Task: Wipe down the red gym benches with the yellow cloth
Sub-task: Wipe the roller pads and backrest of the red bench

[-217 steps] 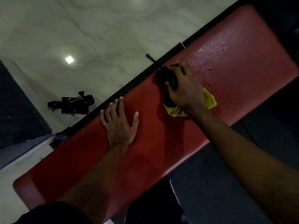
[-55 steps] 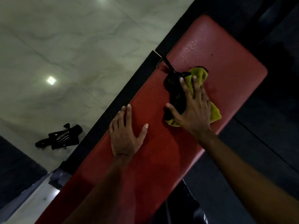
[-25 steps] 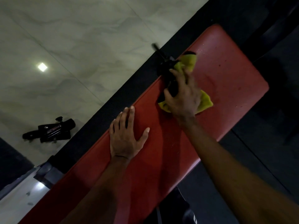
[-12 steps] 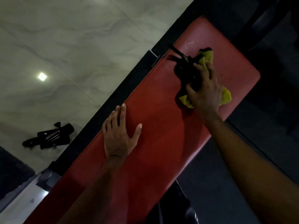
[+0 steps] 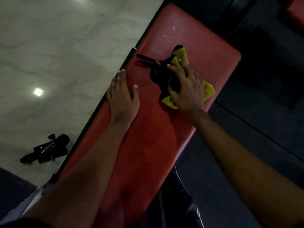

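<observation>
A red gym bench [image 5: 153, 145] runs diagonally from the lower left to the upper right. My left hand [image 5: 122, 99] rests flat on its left edge, fingers straight. My right hand [image 5: 186, 89] presses the crumpled yellow cloth [image 5: 208, 89] onto the pad with its fingers spread. A black object with a thin stem [image 5: 158, 71] lies under my thumb and forefinger; I cannot tell if it is gripped. Small droplets [image 5: 171, 33] speckle the far end of the pad beyond the cloth.
Pale marble floor [image 5: 57, 55] lies left of the bench, with a black device [image 5: 46, 148] lying on it. Dark matting [image 5: 263, 112] covers the floor on the right. A corner of another red pad [image 5: 296, 10] shows at the top right.
My right hand has slid the cloth back along the pad, closer to my left hand. The left hand stays flat on the bench edge.
</observation>
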Demonstrator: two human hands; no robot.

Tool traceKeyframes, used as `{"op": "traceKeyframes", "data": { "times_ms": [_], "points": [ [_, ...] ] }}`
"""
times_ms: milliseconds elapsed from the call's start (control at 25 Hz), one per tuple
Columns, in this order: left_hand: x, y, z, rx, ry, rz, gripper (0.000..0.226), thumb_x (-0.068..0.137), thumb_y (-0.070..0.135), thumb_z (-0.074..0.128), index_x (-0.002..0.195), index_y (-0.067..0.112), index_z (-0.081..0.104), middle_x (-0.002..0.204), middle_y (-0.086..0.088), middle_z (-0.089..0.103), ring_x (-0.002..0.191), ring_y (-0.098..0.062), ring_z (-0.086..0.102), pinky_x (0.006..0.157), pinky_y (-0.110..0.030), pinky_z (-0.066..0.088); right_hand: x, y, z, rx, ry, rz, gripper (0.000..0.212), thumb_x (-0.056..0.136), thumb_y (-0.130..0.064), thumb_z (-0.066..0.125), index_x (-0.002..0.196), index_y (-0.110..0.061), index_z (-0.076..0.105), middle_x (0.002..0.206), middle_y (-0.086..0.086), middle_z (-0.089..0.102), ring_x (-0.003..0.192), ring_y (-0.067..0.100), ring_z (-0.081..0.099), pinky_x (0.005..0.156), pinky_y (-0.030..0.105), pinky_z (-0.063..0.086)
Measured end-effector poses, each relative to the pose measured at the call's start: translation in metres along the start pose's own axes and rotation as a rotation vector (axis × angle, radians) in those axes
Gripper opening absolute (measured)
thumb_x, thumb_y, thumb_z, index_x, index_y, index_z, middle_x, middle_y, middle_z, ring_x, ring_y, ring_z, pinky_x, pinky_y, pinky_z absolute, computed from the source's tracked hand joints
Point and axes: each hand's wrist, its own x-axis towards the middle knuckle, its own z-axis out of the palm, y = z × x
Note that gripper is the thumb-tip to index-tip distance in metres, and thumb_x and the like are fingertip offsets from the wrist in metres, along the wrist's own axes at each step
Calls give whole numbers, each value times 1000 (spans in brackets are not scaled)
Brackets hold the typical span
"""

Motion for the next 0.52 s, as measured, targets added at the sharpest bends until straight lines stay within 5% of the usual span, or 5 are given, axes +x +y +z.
{"op": "traceKeyframes", "data": {
  "times_ms": [240, 520],
  "points": [
    [-6, 3, 13, 141, 121, 7, 63, 105, 46, 33, 158, 13, 26, 162, -6, 34, 148, -25, 32, 120, -44, 25, -102, 23, -10, 138, 11, 371, 57, 94, -36, 62, 147, -35, 43, 159, -2, 29, 137, 29, 37, 109, 45, 32],
    [-6, -1, 19, 174, 152, 10, 66, 105, 50, 35, 157, 12, 29, 160, -7, 37, 143, -28, 39, 118, -44, 27, -1, 50, -19, 138, 150, 523, 53, 92, -49, 55, 142, -34, 46, 148, 4, 40, 122, 30, 44, 100, 50, 41]
  ]
}}
